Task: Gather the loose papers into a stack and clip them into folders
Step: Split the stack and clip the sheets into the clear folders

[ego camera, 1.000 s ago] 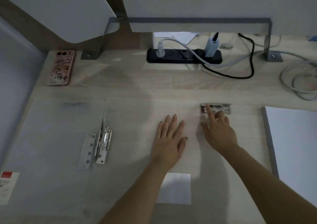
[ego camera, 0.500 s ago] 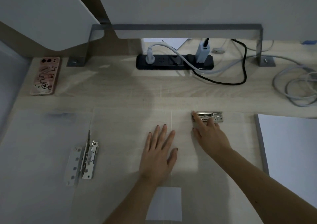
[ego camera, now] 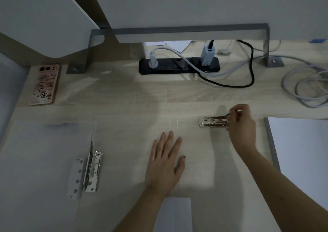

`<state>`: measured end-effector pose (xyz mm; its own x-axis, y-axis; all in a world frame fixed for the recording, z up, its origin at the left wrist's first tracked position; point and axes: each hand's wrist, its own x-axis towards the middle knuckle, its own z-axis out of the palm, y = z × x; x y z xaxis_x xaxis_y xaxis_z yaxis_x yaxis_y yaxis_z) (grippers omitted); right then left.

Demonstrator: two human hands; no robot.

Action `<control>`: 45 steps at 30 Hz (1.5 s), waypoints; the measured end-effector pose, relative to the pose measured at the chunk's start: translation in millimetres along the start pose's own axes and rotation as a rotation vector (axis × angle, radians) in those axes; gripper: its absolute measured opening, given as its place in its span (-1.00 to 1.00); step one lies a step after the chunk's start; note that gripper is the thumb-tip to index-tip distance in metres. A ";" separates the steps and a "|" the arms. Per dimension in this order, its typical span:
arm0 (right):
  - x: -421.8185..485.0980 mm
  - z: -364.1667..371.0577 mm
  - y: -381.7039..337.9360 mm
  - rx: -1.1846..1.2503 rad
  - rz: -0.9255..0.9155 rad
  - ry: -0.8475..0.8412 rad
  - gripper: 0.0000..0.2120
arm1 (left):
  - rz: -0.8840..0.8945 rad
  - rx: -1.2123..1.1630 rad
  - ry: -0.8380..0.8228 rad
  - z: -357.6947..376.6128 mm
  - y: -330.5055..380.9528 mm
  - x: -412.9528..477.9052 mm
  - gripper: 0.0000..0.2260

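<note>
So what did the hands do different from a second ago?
The right hand slid from the left end of the metal clip to its right end. Before, one finger just pressed on it; now the fingers curl and seem to pinch the clip's lever there. The left hand stayed flat on the clear folder. The other clip and the phone did not move.

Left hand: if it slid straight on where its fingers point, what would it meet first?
Probably the black power strip, past bare desk; the metal clip lies right of that line.
</note>
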<state>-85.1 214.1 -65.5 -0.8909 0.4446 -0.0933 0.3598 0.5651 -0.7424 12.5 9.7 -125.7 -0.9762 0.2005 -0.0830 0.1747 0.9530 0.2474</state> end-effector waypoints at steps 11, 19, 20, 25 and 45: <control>-18.6 -8.6 47.8 -0.459 -0.252 -0.190 -0.47 | 0.003 -0.013 0.012 0.9 -0.8 0.0 -0.52; -17.0 -7.2 56.7 -0.591 -0.343 -0.225 -0.42 | 0.000 0.033 0.016 1.9 1.4 -0.1 -0.52; -16.0 -8.1 57.0 -0.598 -0.364 -0.234 -0.41 | -0.013 0.036 0.021 2.1 4.1 -0.4 -0.52; -10.5 -11.6 49.8 -0.579 -0.382 -0.308 -0.45 | -0.030 0.037 0.046 1.6 7.2 -2.0 -0.53; -39.6 -178.4 153.2 -0.312 -0.050 -0.340 -0.68 | -0.057 -0.811 0.019 -20.7 219.2 -5.0 -0.61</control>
<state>54.8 407.1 -57.2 -0.9309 0.1875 -0.3136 0.3338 0.7853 -0.5214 53.0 212.9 -51.1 -0.9841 0.1459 -0.1016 -0.0154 0.4994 0.8662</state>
